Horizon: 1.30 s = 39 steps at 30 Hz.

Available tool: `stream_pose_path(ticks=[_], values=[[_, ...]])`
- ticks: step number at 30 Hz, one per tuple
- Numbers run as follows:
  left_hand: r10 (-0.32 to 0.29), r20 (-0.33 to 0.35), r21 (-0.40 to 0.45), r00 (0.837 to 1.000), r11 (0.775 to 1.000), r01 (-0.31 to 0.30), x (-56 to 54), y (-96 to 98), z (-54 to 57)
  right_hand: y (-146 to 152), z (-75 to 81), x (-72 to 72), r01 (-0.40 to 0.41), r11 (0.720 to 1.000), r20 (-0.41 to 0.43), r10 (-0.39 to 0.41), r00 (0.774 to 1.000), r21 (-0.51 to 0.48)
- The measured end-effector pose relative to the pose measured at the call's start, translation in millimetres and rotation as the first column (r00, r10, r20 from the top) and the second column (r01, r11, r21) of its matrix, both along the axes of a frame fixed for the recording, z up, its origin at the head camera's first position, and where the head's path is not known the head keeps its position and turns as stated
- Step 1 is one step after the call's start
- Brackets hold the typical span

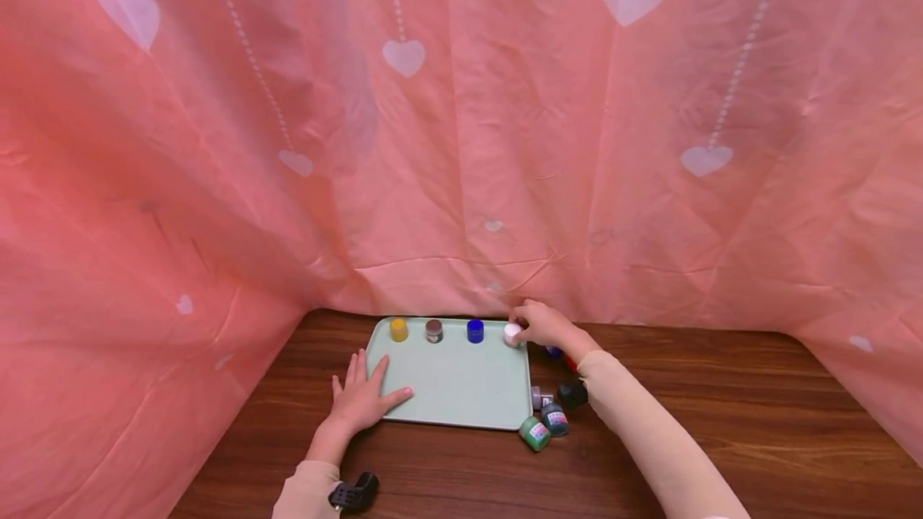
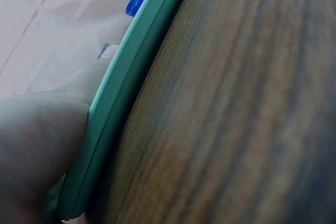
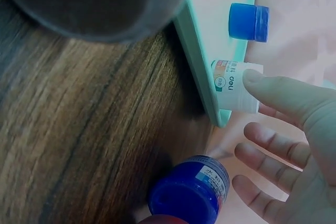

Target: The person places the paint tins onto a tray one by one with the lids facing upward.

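Note:
A pale green tray [image 1: 461,391] lies on the table with a row of small paint jars along its far edge: a yellow jar [image 1: 399,330], a brown jar [image 1: 434,331] and a blue jar [image 1: 475,331]. At the far right corner stands a white paint jar [image 3: 231,85], which my right hand [image 1: 542,324] pinches by its lid between thumb and index finger; the other fingers are bent away from it. My left hand [image 1: 360,400] rests on the tray's left edge with fingers spread, its thumb over the near left corner.
Right of the tray lie a green jar [image 1: 535,433], a dark teal jar [image 1: 555,419], a greyish-purple jar [image 1: 537,398] and a black jar [image 1: 573,394]. A dark blue jar [image 3: 189,190] and a red one sit partly under my right arm. A pink curtain [image 1: 461,183] hangs behind.

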<state>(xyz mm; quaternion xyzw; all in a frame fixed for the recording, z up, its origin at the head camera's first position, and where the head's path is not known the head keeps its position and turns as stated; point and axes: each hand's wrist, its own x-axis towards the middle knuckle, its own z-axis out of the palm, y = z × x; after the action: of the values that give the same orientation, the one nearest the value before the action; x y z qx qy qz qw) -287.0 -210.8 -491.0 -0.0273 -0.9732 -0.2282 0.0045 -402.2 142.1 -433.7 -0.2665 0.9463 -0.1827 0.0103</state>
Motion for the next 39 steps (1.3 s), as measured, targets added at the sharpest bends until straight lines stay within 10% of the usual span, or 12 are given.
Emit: stream_pose_path(ticks=[18,39], values=[[0.003,-0.008,-0.006,1.0,1.0,-0.003,-1.3,0.1,-3.0,7,9.4,14.5,-0.029,0.998,-0.027,0.027,0.999,-0.058],[0.002,-0.006,-0.004,1.0,1.0,-0.002,-1.3,-0.5,-1.2,31,12.0,75.4,-0.125,0.966,-0.044,0.118,0.992,-0.228]])
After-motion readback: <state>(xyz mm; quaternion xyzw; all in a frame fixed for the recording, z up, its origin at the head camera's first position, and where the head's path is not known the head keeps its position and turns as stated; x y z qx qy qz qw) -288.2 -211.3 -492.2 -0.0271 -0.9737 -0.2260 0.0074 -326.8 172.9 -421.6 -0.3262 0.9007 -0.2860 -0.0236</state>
